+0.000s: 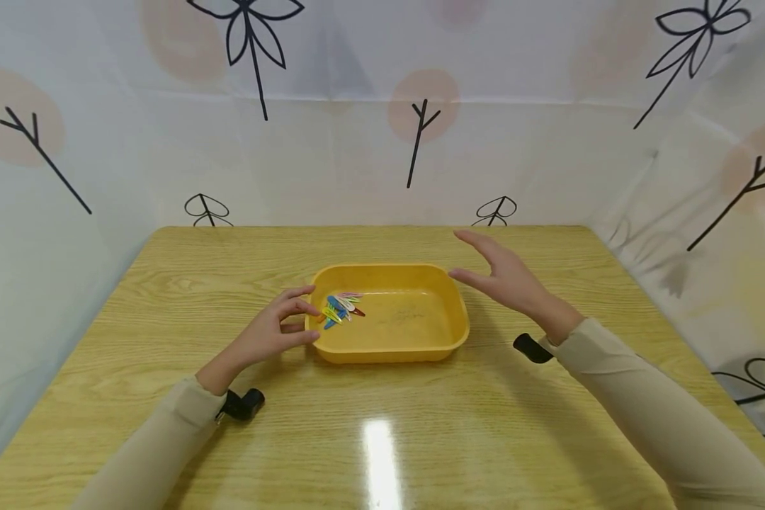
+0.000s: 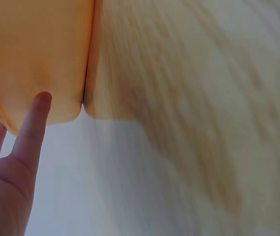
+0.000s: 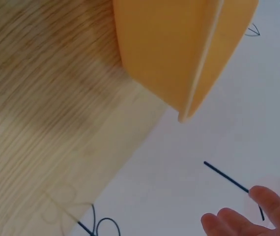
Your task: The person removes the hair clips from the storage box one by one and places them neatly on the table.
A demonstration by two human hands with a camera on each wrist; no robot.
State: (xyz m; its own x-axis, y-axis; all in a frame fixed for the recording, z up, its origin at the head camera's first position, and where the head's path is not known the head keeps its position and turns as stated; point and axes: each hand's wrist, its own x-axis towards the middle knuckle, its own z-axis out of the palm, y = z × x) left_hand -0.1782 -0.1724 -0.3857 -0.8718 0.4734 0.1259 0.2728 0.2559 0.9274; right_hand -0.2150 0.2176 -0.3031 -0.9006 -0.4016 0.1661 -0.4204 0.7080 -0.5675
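A yellow plastic tray point(image 1: 414, 347) stands on the wooden table, with a small heap of colourful snap hair clips point(image 1: 339, 309) at its left end. My left hand point(image 1: 274, 326) is at the tray's left end, fingers spread and loosely bent near the rim. Its thumb point(image 2: 32, 128) lies against or just in front of the tray's outer wall in the left wrist view; whether it presses there I cannot tell. Over the tray's right end, my right hand point(image 1: 506, 276) is raised, thumb and fingers apart, holding nothing. Some of its fingertips point(image 3: 267, 201) show in the right wrist view, apart from the tray.
The wooden table point(image 1: 229, 262) extends around the tray on all sides. A white cloth point(image 1: 331, 163) with drawn flowers and twigs hangs behind and beside it. Each wrist carries a black camera mount, such as the left one point(image 1: 245, 404).
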